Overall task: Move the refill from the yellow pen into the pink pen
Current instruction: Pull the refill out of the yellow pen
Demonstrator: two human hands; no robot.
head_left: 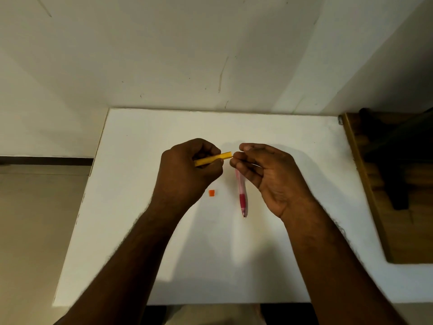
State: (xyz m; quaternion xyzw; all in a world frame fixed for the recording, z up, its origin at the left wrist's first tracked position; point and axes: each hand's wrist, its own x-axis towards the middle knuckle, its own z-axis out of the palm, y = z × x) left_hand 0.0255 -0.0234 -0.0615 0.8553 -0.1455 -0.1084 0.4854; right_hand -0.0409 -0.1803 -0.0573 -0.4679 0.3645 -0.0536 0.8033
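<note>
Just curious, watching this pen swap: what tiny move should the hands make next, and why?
Probably draw the right hand away to the right, sliding the refill out. The left hand grips the yellow pen, and the right fingertips pinch at its open end. The refill itself is hidden. The pink pen lies waiting on the white table, beside a small orange piece.
</note>
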